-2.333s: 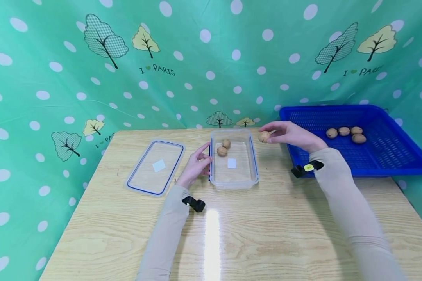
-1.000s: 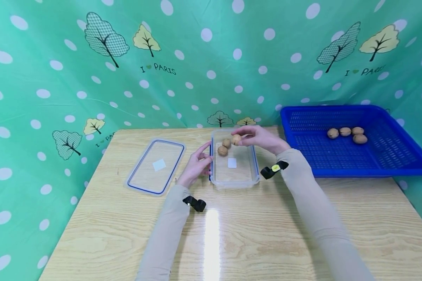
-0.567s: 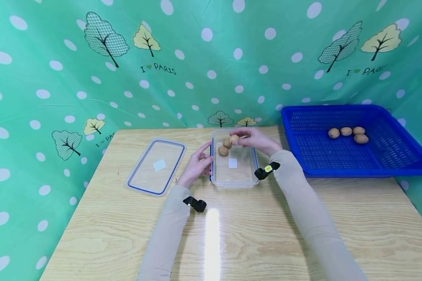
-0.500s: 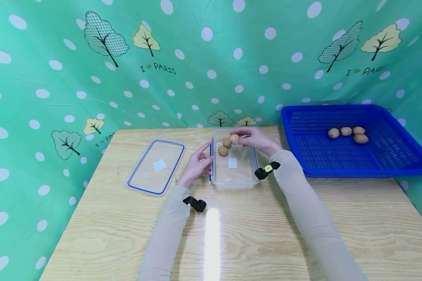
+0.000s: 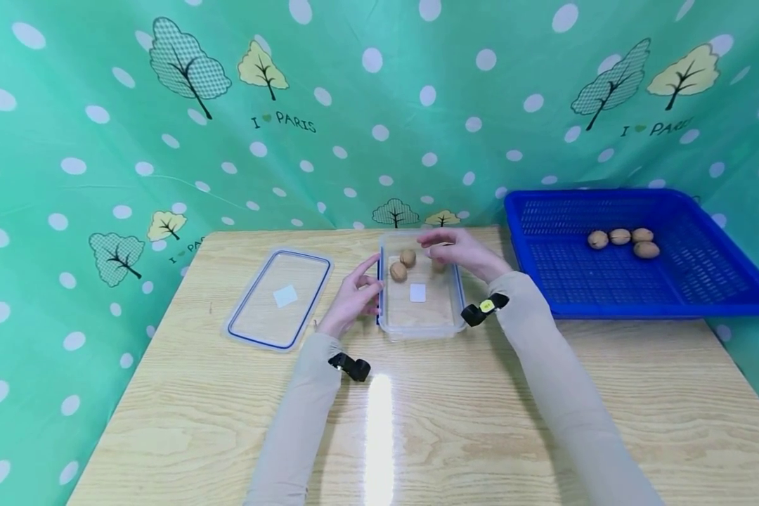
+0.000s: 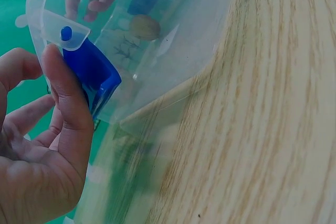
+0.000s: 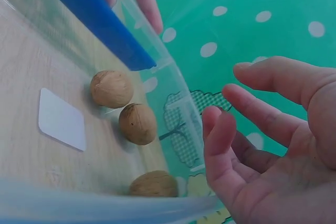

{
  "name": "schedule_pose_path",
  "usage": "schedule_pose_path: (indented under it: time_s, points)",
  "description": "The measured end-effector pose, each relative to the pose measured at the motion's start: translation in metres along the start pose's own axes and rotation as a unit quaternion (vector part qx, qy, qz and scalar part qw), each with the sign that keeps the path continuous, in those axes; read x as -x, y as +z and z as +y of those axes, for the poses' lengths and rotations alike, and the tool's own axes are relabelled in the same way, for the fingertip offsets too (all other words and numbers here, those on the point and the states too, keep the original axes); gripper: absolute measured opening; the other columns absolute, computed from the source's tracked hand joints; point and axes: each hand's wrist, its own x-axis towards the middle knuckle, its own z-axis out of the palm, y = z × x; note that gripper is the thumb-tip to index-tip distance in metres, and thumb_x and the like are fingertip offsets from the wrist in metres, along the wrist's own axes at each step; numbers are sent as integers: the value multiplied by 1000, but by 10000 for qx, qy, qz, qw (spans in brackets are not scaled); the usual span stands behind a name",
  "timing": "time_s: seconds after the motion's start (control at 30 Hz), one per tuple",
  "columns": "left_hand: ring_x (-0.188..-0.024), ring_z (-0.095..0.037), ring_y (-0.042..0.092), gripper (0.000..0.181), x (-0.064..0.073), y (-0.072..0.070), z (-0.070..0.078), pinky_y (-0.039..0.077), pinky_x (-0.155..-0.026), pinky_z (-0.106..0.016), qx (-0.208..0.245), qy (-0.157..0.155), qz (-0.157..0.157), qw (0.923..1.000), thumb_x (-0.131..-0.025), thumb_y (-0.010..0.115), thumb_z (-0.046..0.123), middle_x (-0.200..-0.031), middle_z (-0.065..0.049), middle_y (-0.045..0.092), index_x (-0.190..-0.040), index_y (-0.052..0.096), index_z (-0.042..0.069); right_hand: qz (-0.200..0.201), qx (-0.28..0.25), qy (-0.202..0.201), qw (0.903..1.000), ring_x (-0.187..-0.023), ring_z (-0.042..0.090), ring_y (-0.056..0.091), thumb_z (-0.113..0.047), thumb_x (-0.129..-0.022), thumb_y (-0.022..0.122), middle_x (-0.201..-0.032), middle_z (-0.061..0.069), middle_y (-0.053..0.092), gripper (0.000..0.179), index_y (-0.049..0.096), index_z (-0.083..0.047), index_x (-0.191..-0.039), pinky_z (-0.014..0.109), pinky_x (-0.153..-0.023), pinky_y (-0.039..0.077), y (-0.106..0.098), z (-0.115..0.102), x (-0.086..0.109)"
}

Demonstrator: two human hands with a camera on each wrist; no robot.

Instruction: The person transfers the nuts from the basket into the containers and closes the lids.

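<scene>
In the head view, a clear plastic box [image 5: 420, 330] with blue side latches stands on the table. Two walnuts [image 5: 398, 271] sit close together towards its left. A third walnut [image 7: 154, 184] lies near the right wall, partly hidden under the hand in the head view. My right hand [image 5: 458, 253] hovers over the box's right side, its fingers parted and holding nothing. My left hand [image 5: 352, 299] rests against the left side with loosely bent fingers. Up close in the left wrist view, a fingertip touches the rim beside the blue latch [image 6: 97, 74].
Left of the box lies its clear lid [image 5: 278, 301] with a blue seal. A blue basket [image 5: 601, 309] with several walnuts [image 5: 620, 237] stands at the right. Behind the wooden table [image 5: 455, 422] hangs a green dotted cloth [image 5: 329, 63].
My right hand brought a walnut leftward from beside the basket into the box and let it go. That walnut now lies near the right wall. The left hand has stayed put.
</scene>
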Motion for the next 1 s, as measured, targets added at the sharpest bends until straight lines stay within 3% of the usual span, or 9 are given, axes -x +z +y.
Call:
schedule_pose_path:
  time_s: [0.13,0.4,0.77,0.87,1.0]
  points:
    - [-64,-14,54,65,0,0,1,54,-50,-24,-80,-101,69,9999,-93,56,0,-104,-13,53,-149,39,28,41,210,-48,9998,-115,27,50,-14,-91,62,-133,13,53,41,57,-5,-131,43,-101,38,-3,-5,7]
    - [-65,-15,53,65,-1,0,1,55,-51,-25,-68,-108,86,9999,-93,56,-1,-103,-12,54,-148,39,27,-138,42,-259,9996,-114,33,51,-8,-93,58,-133,17,51,40,54,1,-132,54,-98,40,-8,-17,22]
    - [-64,-12,53,65,1,1,0,55,-50,-24,-32,-94,75,9999,-93,56,0,-102,-11,53,-149,39,27,-225,566,-345,9975,-110,26,54,-15,-95,58,-130,13,55,39,55,-2,-132,47,-95,45,-17,-24,44]
    - [-63,-13,53,64,1,1,0,55,-50,-24,42,-69,34,10000,-93,56,-1,-100,-10,53,-149,39,26,-236,709,-404,9964,-110,30,54,-16,-95,58,-128,14,55,40,54,0,-132,48,-93,46,-22,-26,50]
    - [-63,-13,54,64,0,1,0,55,-50,-25,71,-57,24,10000,-94,56,-1,-100,-11,53,-149,39,26,-232,885,-401,9950,-111,33,54,-16,-96,57,-129,17,55,41,54,1,-133,39,-88,49,-30,-27,58]
